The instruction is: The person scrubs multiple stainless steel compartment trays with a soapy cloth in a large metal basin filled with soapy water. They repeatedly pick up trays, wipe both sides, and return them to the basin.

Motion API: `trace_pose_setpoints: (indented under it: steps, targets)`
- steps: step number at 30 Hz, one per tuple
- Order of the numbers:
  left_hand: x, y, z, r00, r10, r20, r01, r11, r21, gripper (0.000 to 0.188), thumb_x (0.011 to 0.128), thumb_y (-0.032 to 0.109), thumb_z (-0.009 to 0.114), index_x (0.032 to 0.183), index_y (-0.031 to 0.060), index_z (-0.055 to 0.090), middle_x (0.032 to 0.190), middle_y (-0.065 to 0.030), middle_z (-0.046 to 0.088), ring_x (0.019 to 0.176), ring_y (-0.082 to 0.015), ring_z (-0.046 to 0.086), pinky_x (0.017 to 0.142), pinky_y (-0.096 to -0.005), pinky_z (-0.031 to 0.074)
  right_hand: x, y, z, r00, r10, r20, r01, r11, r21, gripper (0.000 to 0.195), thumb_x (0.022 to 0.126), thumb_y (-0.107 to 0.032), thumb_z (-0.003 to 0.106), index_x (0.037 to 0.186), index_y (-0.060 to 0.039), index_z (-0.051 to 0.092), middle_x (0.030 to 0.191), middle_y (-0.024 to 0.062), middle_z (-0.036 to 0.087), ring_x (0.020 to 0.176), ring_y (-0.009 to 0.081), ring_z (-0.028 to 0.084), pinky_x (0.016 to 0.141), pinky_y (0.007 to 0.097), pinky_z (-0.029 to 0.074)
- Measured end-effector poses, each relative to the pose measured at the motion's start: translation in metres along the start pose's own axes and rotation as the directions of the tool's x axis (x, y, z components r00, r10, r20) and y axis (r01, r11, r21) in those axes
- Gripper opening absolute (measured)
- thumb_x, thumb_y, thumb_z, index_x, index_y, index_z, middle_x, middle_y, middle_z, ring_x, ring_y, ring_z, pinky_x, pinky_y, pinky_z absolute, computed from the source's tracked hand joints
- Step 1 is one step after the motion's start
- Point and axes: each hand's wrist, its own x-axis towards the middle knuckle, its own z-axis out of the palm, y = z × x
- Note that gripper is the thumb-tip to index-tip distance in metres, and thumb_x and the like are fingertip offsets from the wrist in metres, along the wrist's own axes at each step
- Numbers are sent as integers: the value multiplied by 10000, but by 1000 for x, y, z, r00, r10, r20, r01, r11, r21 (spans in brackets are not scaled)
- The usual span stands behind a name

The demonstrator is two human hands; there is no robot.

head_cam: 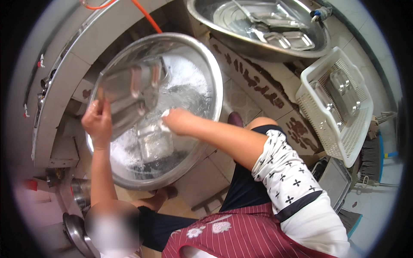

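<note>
My left hand [96, 121] grips the edge of a stainless steel compartment tray [124, 93], blurred and tilted up over a wide metal basin [218, 93]. Suds float on the water [187, 84] inside that basin. In my right hand [180, 122] is a small white cloth or sponge [165, 121], mostly covered by the fingers, held low over the water beside the tray. Another metal compartment tray [156, 145] lies in the water below my right hand, its outline softened by foam.
A second metal basin [222, 35] at the top holds several steel trays [298, 39]. At the right, a white plastic basket [322, 111] contains metal trays [343, 85]. An orange hose [146, 16] runs behind the near basin. Metal pans [75, 230] stand at lower left.
</note>
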Motion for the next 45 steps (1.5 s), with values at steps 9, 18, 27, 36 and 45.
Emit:
trace_pose_setpoints:
  steps: [9,18,27,36,45]
  targets:
    - [197,-98,148,830,-208,517,475,751,-459,507,898,507,412,828,38,593,711,-43,569,663,-176,523,605,-324,431,9,-8,0,996,-12,87,6,997,71,237,762,-91,571,992,-39,601,985,196,616,889,339,613,736,425,504]
    - [-107,-272,131,664,-678,317,213,577,788,550,775,306,646,1251,118,442,1189,-142,532,1110,-335,497,906,-417,411,3,19,18,997,23,-78,-17,997,81,219,759,-81,547,961,-16,600,909,186,619,877,317,601,756,389,496]
    - [-182,-179,74,794,-115,596,-95,947,308,305,703,-61,538,988,46,544,1040,-141,540,977,-346,504,797,-413,423,21,8,19,999,-6,45,8,999,-34,182,705,-27,572,865,-36,658,881,165,653,852,290,641,723,373,520]
    - [-201,-210,50,630,-661,407,317,698,642,648,654,341,755,1115,-17,475,1153,-212,468,1103,-369,422,895,-461,382,32,9,25,985,28,168,-26,1000,-14,225,759,-39,519,971,-40,593,894,196,624,861,348,603,747,404,476]
    - [-204,-101,88,454,-746,487,376,656,654,668,645,330,771,1145,-5,482,1176,-211,436,1138,-365,409,917,-421,399,45,54,106,809,523,-269,-513,851,112,361,769,-144,572,1094,3,516,1083,208,519,964,379,554,805,408,473]
